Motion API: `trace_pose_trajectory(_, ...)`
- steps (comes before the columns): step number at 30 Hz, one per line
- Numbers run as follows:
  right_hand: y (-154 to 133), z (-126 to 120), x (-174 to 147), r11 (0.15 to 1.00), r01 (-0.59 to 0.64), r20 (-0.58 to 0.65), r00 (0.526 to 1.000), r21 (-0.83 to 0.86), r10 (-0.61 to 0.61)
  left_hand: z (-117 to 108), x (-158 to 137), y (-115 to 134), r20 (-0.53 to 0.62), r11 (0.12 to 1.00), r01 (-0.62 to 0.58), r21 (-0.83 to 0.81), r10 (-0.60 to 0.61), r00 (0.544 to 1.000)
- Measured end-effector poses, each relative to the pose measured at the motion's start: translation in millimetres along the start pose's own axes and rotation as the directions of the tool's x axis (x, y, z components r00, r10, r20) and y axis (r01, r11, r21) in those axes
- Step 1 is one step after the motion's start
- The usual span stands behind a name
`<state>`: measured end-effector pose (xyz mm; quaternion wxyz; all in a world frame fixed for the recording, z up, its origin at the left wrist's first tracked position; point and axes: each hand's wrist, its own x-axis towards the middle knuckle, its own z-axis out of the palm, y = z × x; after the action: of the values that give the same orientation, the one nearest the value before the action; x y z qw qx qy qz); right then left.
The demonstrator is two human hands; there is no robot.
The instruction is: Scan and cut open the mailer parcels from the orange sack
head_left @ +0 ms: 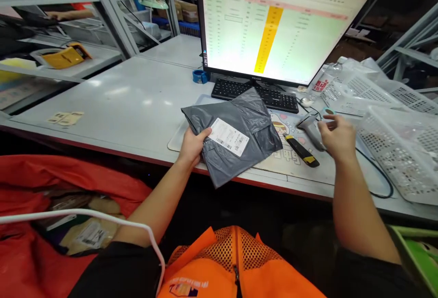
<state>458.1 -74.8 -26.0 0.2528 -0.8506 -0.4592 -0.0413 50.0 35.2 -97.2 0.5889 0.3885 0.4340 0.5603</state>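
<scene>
- A person's bare left hand (193, 145) is grasping a flat, dark grey plastic mailing bag (244, 122) by its left edge, the thumb pressing on top and the fingers curling underneath.
- The bag is lying at a tilt over the front edge of a long, pale grey table (119, 88), its lower corner jutting past that edge; whether it is resting on the surface or hanging just above, I cannot tell.
- A white, rectangular printed paper label (228, 137) is facing up beside the thumb.
- The bare right hand (338, 136) is hovering with bent fingers just beside a grey handheld scanner (311, 129); I cannot tell whether it is touching it.
- A black-and-yellow utility knife (301, 150) is lying between bag and scanner, on a pale, cartoon-printed desk mat (280, 163).
- Behind, a black keyboard (236, 89) is sitting below a large, lit monitor (239, 28).
- Judging by its creases, the bag is probably light, soft and rather slippery, sagging away from the grip; its contents are staying hidden, so fragility is uncertain. A side edge, clear of the label, is offering the best hold.
</scene>
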Motion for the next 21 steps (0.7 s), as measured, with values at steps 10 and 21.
trace_pose_trajectory(10, 29, 45, 20, 0.909, -0.09, 0.214, 0.958, -0.406, 0.191, -10, -58, -2, 0.801, 0.314, -0.83, 0.46, 0.256, 0.541)
trace_pose_trajectory(21, -57, -64, 5, 0.985, 0.043, 0.727, 0.67, 0.166, -0.152, 48, -103, -56, 0.848, 0.017, -0.85, 0.526, 0.06, 0.526)
